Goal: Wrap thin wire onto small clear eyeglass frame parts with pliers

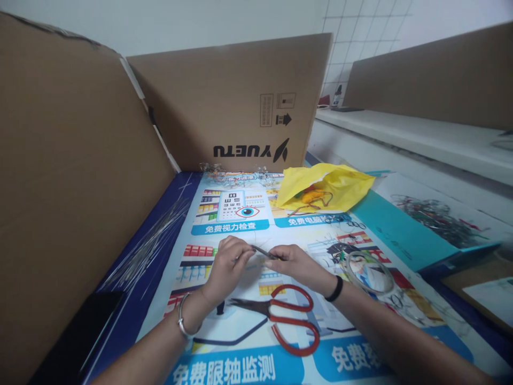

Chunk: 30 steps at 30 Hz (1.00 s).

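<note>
Over the middle of the printed table cover, my left hand (232, 261) pinches one end of a thin dark strip (262, 251), and my right hand (294, 262) pinches its other end. The strip slants slightly down to the right between my fingertips. Below my hands lie scissors with red handles (294, 315), their dark blades pointing left. A coil of pale wire (371, 272) rests to the right of my right hand, beside loose thin wires.
A yellow bag (348, 187) with orange material lies at the back right. Long thin wires (150, 246) are on the left. A turquoise box (404, 230) holds tangled wires (436, 219). Cardboard panels (180, 96) stand behind and left. A black object (80, 331) lies front left.
</note>
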### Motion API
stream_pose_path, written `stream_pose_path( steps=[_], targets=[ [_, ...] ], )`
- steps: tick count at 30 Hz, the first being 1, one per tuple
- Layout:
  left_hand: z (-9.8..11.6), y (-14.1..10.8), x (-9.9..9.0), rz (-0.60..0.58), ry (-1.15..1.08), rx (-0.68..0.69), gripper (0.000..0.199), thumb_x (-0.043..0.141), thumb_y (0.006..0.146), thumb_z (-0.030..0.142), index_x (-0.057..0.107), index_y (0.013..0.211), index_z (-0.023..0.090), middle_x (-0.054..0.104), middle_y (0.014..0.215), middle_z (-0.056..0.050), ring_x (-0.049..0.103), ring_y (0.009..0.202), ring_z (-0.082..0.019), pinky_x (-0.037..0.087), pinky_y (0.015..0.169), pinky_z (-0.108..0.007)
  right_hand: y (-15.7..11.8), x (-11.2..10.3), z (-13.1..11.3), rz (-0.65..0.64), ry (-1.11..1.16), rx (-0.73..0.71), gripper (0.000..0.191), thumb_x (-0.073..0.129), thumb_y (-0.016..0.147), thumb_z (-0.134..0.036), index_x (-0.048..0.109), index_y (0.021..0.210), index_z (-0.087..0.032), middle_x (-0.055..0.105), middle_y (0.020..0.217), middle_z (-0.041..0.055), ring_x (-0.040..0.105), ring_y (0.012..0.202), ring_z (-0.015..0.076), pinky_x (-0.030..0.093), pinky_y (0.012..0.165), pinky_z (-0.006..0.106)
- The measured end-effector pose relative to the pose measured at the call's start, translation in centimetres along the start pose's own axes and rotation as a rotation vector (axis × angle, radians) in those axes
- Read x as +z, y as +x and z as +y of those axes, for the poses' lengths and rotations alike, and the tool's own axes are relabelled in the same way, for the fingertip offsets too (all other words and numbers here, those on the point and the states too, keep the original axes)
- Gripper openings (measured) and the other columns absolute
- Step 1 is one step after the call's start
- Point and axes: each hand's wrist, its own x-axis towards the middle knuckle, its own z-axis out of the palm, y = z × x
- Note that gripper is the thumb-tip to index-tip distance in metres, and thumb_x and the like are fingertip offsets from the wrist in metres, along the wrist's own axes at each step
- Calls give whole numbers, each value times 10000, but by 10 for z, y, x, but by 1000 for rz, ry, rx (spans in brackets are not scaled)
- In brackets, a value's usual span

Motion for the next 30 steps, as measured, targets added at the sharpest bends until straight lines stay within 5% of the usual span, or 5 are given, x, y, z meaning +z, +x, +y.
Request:
stream_pose_path(
  steps=[7,14,21,30],
  targets=[
    [2,1,0,-13,-107,-143,130,555,772,218,666,703,216,593,747,-37,515,781,-176,367,758,-274,-3,-8,-12,-103,182,78,343,584,732,-479,563,733,-137,445,629,-29,390,599,81,326,575,215],
    [6,1,0,20,-288,-300,93,599,739,261,657,712,193,594,764,-33,516,785,-173,379,754,-253,-1,-2,-12,8,114,43,378,579,718,-519,563,716,-142,458,623,-27,410,596,86,346,567,218],
    [2,0,0,-5,-233,-271,100,570,764,241,663,754,203,599,797,-37,520,804,-161,388,749,-243,0,0,-2,57,-137,-32,330,517,781,-468,559,695,-152,454,605,-27,382,561,89,290,507,215],
    [1,0,0,-8,-97,-243,96,564,756,218,652,723,204,609,748,-22,521,733,-153,379,699,-239,1,2,2,185,-525,-112,220,509,809,-364,620,765,-179,586,708,13,514,669,136,347,590,234]
  ],
)
